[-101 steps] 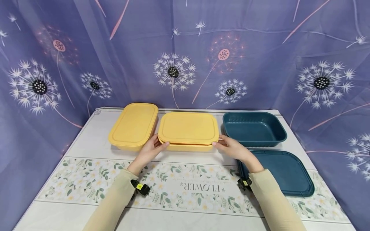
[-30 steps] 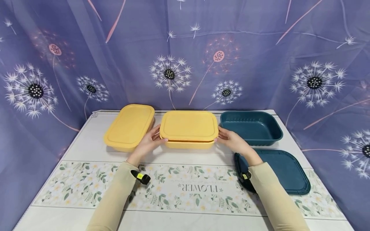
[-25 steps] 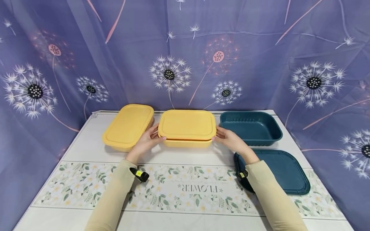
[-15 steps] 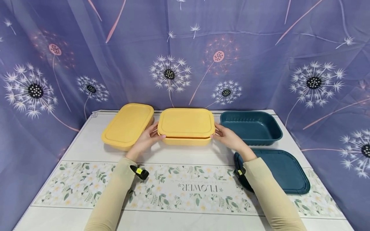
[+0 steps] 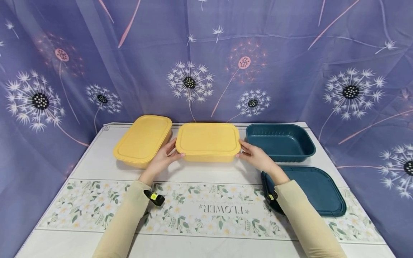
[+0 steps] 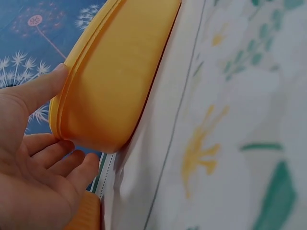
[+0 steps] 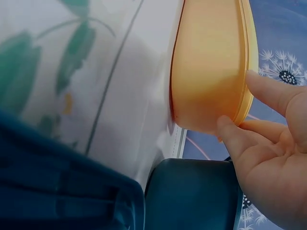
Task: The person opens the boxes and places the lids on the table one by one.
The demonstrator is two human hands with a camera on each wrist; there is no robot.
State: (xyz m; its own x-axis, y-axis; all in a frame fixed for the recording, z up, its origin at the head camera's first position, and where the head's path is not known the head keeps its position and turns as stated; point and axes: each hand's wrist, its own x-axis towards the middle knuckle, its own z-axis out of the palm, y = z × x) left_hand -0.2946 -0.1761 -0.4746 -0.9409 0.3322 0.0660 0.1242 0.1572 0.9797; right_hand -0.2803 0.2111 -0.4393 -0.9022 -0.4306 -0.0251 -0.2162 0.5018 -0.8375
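A yellow rectangular storage box (image 5: 206,158) stands mid-table in the head view, its yellow lid (image 5: 208,138) lying flat on the rim with no gap showing along the front. At the box's left end, my left hand (image 5: 162,158) holds the lid's corner, thumb at the front edge and fingers round the end. The right hand (image 5: 257,158) grips the opposite corner in a similar way. Both wrist views show a thumb against the lid's edge of the yellow box (image 6: 112,81), with the other fingers around the corner; some right fingers are partly hidden.
Left of the hands is a second lidded yellow box (image 5: 143,139), set at an angle. To the right stands an open dark teal box (image 5: 280,141), and a teal lid (image 5: 317,191) lies in front of it, partly under the right forearm. A patterned curtain (image 5: 206,53) hangs behind the table.
The gap under the front of the yellow lid has closed as both hands lowered it. Over the last second, box and hands have also shifted slightly left.
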